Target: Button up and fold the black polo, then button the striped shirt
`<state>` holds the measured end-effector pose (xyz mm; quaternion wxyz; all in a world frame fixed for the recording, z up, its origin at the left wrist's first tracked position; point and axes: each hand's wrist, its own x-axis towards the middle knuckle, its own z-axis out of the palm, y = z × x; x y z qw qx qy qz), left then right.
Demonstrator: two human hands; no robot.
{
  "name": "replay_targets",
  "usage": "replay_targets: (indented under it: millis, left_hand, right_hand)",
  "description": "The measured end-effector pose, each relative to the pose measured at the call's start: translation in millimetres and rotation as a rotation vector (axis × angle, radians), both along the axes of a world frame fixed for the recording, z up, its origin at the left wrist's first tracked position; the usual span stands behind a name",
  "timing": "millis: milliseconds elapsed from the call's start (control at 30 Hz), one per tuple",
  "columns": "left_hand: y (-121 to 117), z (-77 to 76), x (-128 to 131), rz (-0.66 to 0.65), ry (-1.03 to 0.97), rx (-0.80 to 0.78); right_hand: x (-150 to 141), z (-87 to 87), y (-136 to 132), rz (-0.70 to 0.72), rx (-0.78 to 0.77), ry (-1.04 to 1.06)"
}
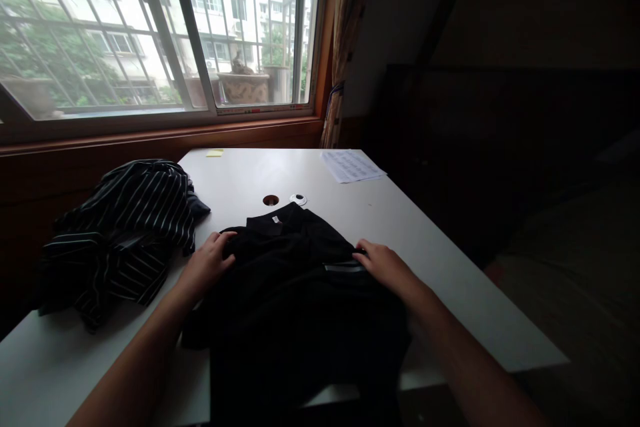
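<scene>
A black shirt (295,293) lies spread over the near part of the white table (430,240), its collar pointing away from me. A small pale label shows inside the collar, and a light stripe runs near its right side. My left hand (213,257) grips the cloth at the left shoulder, thumb and fingers closed on the fabric. At the right shoulder my right hand (383,263) pinches the edge beside the stripe. The shirt's lower part is dark and folds out of sight toward me.
A heap of striped dark clothes (135,213) rests at the table's left. Farther back are printed sheets (353,165), a yellow note (215,153), a round cable hole (271,201) and a white ring cover (303,201). A barred window (200,33) stands behind.
</scene>
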<state>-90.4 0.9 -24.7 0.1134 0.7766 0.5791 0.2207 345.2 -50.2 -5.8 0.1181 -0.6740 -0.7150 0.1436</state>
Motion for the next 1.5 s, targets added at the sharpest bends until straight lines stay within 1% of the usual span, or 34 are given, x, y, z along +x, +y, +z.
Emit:
replay_targets:
  millis: [100,200,267,300,367,400,467,533,567,600,633,667,733,800,833,900,933,967,1033,1100,1167,1267,1333,1433,1467,1500]
  left_hand:
    - [2.7,8.4,-11.4,0.028,-0.015,0.007]
    - [9.0,19.1,-33.0,0.171,-0.039,0.146]
    - [13.1,24.0,-46.7,0.274,-0.072,0.237]
    - [14.8,24.9,-51.5,0.302,-0.087,0.259]
    - [17.0,23.4,-55.4,0.308,-0.101,0.266]
    - [17.5,21.3,-54.6,0.294,-0.092,0.263]
    - [17.0,16.7,-49.2,0.261,-0.046,0.275]
    - [14.4,14.0,-41.7,0.247,0.026,0.316]
    - [12.6,14.1,-37.9,0.247,0.06,0.344]
    - [10.5,15.1,-34.4,0.246,0.087,0.374]
    - [8.4,16.8,-31.0,0.241,0.106,0.402]
    - [6.3,19.0,-27.6,0.228,0.112,0.424]
    - [2.7,23.3,-20.0,0.158,0.095,0.441]
    - [-0.5,25.0,-10.0,0.001,0.064,0.395]
    - [-2.2,24.2,-4.0,-0.108,0.05,0.348]
    - [-6.1,19.5,9.6,-0.328,0.044,0.23]
    - [-8.4,16.0,16.4,-0.406,0.057,0.174]
    - [-10.8,12.1,22.8,-0.45,0.081,0.128]
    - [-15.0,4.7,32.4,-0.458,0.155,0.064]
    - [-17.5,-0.3,36.8,-0.42,0.223,0.024]
    - [-17.9,-2.5,36.6,-0.381,0.26,-0.003]
    - [-16.5,-3.5,33.3,-0.332,0.272,-0.024]
    - [-15.6,-4.6,31.9,-0.297,0.273,-0.038]
    - [-15.2,-7.0,31.0,-0.231,0.275,-0.076]
    - [-15.3,-7.7,30.7,-0.214,0.274,-0.088]
    - [-15.4,-8.2,30.4,-0.199,0.271,-0.095]
  right_hand:
    - [15.2,6.3,-17.6,0.016,-0.143,0.099]
    - [35.2,12.4,-37.8,0.068,-0.304,0.222]
    - [47.9,14.2,-48.2,0.063,-0.345,0.255]
    - [53.4,14.4,-51.6,0.049,-0.341,0.264]
    - [61.1,14.3,-54.6,0.011,-0.292,0.267]
    - [62.8,14.6,-54.5,-0.011,-0.243,0.253]
    - [60.4,17.2,-52.9,-0.057,-0.094,0.198]
    - [49.9,23.4,-52.4,-0.069,0.08,0.156]
    - [42.0,27.5,-53.5,-0.048,0.141,0.157]
    - [32.7,31.7,-55.6,-0.007,0.167,0.17]
    - [22.7,35.6,-58.6,0.056,0.152,0.193]
    - [12.5,38.5,-62.3,0.136,0.099,0.214]
    - [-6.2,40.5,-70.0,0.285,-0.05,0.233]
    - [-19.6,37.4,-75.4,0.356,-0.138,0.202]
    - [-23.7,34.8,-76.6,0.365,-0.143,0.179]
    - [-26.5,30.3,-76.2,0.357,-0.107,0.154]
    - [-25.7,29.3,-75.0,0.35,-0.091,0.16]
    - [-23.8,29.3,-73.3,0.346,-0.088,0.18]
    - [-17.7,32.1,-69.5,0.329,-0.105,0.248]
    - [-9.7,37.2,-66.0,0.28,-0.1,0.329]
    - [1.3,41.8,-62.3,0.19,-0.057,0.403]
    - [29.5,42.5,-53.7,-0.035,0.073,0.469]
    - [58.1,36.4,-44.5,-0.24,0.213,0.501]
    - [108.3,18.7,-28.4,-0.537,0.476,0.623]
    - [123.7,11.6,-23.6,-0.594,0.532,0.664]
    - [137.2,4.6,-19.5,-0.601,0.549,0.677]
